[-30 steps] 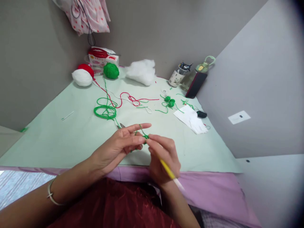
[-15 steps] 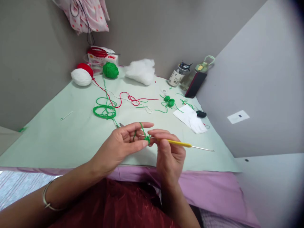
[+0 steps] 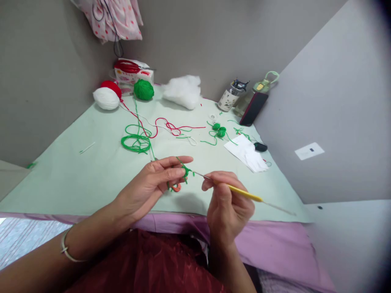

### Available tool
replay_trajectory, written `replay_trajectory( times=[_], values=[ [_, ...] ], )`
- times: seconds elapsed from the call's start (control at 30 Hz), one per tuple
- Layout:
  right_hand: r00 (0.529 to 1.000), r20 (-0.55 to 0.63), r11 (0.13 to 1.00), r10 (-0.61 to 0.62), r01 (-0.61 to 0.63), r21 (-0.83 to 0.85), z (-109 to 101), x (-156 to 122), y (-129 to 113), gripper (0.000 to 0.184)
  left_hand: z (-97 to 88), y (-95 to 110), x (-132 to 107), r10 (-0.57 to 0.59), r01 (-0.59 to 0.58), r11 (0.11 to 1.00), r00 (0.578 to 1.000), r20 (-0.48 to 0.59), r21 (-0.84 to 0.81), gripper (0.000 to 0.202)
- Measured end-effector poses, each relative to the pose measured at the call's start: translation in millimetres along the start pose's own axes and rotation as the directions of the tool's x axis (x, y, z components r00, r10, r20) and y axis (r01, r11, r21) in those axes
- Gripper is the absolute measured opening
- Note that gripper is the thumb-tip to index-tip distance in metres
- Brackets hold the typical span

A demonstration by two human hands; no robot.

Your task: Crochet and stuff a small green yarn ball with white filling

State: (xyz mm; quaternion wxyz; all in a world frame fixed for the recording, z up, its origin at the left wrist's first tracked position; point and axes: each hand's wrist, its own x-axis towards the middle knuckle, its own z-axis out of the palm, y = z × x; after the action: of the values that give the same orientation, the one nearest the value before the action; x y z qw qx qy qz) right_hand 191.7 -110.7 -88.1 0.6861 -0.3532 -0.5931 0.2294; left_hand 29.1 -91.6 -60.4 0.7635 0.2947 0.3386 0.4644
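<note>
Between thumb and fingers, my left hand (image 3: 152, 179) pinches a small green crochet piece (image 3: 186, 171). Green yarn runs over its raised index finger and back toward a loose coil of green yarn (image 3: 136, 143). My right hand (image 3: 227, 199) grips a yellow-handled crochet hook (image 3: 244, 193) like a pen. The hook's metal tip points left and reaches the right edge of the green piece. Under my left fingers lies an orange-handled tool (image 3: 176, 188), mostly hidden, probably scissors.
A green yarn ball (image 3: 143, 89), a white yarn ball (image 3: 106, 98) and white stuffing (image 3: 182, 92) stand at the back. Small green crocheted balls (image 3: 220, 131) and white paper (image 3: 245, 153) lie right. A pen holder (image 3: 228, 99), bottle (image 3: 263, 84) and phone (image 3: 254, 109) line the right wall.
My right hand has moved right and slightly down with the hook, whose tip has drawn back to the piece's right edge. My left hand has turned, showing the orange handle beneath.
</note>
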Motion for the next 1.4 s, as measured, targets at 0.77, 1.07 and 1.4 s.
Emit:
replay_trajectory(
  times=[0.77,1.07,1.4],
  values=[
    [0.991,0.115,0.995,0.065,-0.074,0.072,-5,2,-6,0.022,0.1,-4,-9,0.159,-0.145,0.950,0.987,-0.031,0.278,0.031],
    [0.949,0.230,0.951,-0.216,0.258,-0.170,-7,-5,-3,0.026,5.3,-2,-14,0.397,-0.277,0.749,0.915,-0.074,0.602,0.028],
    [0.916,0.198,0.834,-0.348,0.399,-0.380,-4,-15,9,0.040,3.8,-5,-7,-0.038,0.038,0.998,0.999,0.010,0.054,0.045]
  ],
)
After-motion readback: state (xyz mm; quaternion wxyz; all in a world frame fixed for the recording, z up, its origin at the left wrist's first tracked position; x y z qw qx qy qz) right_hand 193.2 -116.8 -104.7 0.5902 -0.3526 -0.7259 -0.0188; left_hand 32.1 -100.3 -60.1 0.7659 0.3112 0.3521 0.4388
